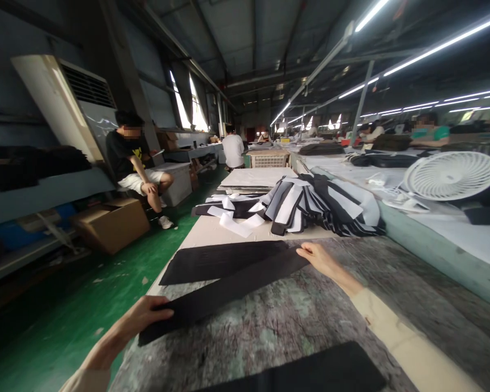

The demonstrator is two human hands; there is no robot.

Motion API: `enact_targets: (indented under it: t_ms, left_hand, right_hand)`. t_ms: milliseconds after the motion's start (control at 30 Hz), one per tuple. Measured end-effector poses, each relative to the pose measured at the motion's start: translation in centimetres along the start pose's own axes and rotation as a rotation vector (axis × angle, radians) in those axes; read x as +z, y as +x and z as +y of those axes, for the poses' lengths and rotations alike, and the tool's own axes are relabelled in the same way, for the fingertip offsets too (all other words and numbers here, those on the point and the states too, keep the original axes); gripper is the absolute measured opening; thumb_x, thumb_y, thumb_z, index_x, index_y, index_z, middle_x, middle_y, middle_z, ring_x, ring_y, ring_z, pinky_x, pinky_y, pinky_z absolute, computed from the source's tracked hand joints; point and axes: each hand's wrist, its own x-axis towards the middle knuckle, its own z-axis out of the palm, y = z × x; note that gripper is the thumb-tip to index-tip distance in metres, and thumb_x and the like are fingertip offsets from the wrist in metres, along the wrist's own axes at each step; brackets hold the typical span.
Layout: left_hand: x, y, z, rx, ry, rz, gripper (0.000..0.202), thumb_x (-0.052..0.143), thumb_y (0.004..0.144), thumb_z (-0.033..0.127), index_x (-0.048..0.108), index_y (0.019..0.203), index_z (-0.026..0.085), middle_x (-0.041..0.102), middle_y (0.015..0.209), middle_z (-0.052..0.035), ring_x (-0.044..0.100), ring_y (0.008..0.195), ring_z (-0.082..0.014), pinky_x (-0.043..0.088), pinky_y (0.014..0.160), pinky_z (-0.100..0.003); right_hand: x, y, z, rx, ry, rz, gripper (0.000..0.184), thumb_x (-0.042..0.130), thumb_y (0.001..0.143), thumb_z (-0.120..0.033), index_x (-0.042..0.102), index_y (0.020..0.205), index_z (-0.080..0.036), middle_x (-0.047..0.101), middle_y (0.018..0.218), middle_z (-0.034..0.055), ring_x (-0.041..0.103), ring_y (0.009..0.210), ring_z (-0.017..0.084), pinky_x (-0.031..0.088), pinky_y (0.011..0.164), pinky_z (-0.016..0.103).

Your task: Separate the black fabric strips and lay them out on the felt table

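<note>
A long black fabric strip (224, 291) lies slantwise across the worn grey worktable (294, 321). My left hand (141, 318) pinches the strip's near end at the table's left edge. My right hand (316, 257) grips the strip's far end with closed fingers. A second black fabric piece (216, 260) lies flat just beyond the strip, touching it. Another black piece (310, 373) sits at the table's near edge.
A heap of black-and-white fabric pieces (310, 204) and loose white strips (237, 220) lie further up the table. A white fan (451, 175) stands at right. A cardboard box (112, 223) and a seated person (136, 163) are on the green floor at left.
</note>
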Motion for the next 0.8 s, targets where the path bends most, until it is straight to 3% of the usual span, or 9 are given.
enact_targets:
  t_ms: [67, 167, 367, 567, 700, 800]
  left_hand:
    - [-1.1, 0.5, -1.0, -0.042, -0.099, 0.103, 0.045, 0.077, 0.047, 0.052, 0.070, 0.069, 0.014, 0.067, 0.065, -0.0035, 0.061, 0.066, -0.0210, 0.046, 0.060, -0.028]
    - [-1.2, 2.0, -2.0, -0.083, -0.211, 0.355, 0.054, 0.075, 0.045, 0.057, 0.069, 0.075, 0.013, 0.066, 0.064, -0.0037, 0.059, 0.060, -0.0191, 0.043, 0.052, -0.027]
    - [-0.4, 6.0, -3.2, -0.117, -0.155, 0.640, 0.047, 0.065, 0.057, 0.057, 0.069, 0.079, 0.016, 0.064, 0.062, -0.0018, 0.058, 0.060, -0.0183, 0.040, 0.051, -0.026]
    - [-0.1, 7.9, -3.6, -0.232, 0.020, 0.786, 0.031, 0.066, 0.065, 0.045, 0.070, 0.079, 0.018, 0.066, 0.067, -0.0031, 0.062, 0.073, -0.0222, 0.042, 0.061, -0.029]
    - [-0.1, 8.2, -3.7, -0.300, 0.104, 0.783, 0.026, 0.065, 0.071, 0.039, 0.068, 0.083, 0.016, 0.068, 0.078, -0.0050, 0.062, 0.077, -0.0192, 0.045, 0.069, -0.032]
    - [-0.3, 7.9, -3.6, -0.319, 0.137, 0.760, 0.024, 0.064, 0.070, 0.038, 0.070, 0.082, 0.018, 0.069, 0.079, -0.0067, 0.063, 0.080, -0.0225, 0.045, 0.068, -0.032]
  right_hand:
    - [1.7, 0.2, 1.1, 0.033, -0.012, -0.022, 0.031, 0.045, 0.074, -0.042, 0.034, 0.054, -0.021, 0.034, 0.049, -0.0046, 0.037, 0.051, 0.012, 0.025, 0.049, 0.024]
    - [3.5, 0.4, 1.8, 0.078, -0.043, -0.046, 0.025, 0.048, 0.071, -0.040, 0.044, 0.056, -0.020, 0.047, 0.051, -0.0026, 0.046, 0.053, 0.014, 0.030, 0.052, 0.024]
    - [4.4, 0.8, 2.0, 0.100, -0.117, -0.075, 0.024, 0.048, 0.075, -0.041, 0.053, 0.063, -0.020, 0.060, 0.061, 0.0017, 0.056, 0.061, 0.018, 0.034, 0.056, 0.027]
    - [5.0, 0.6, 2.6, 0.152, -0.247, -0.146, 0.028, 0.044, 0.080, -0.044, 0.057, 0.068, -0.022, 0.063, 0.068, 0.0032, 0.058, 0.067, 0.022, 0.033, 0.057, 0.029]
    - [5.3, 0.5, 2.5, 0.232, -0.241, -0.195, 0.028, 0.046, 0.082, -0.046, 0.063, 0.080, -0.024, 0.068, 0.081, 0.0031, 0.061, 0.076, 0.023, 0.035, 0.059, 0.029]
    - [5.3, 0.4, 2.2, 0.241, -0.229, -0.190, 0.028, 0.047, 0.083, -0.044, 0.065, 0.079, -0.023, 0.068, 0.078, 0.0043, 0.062, 0.075, 0.023, 0.035, 0.058, 0.029]
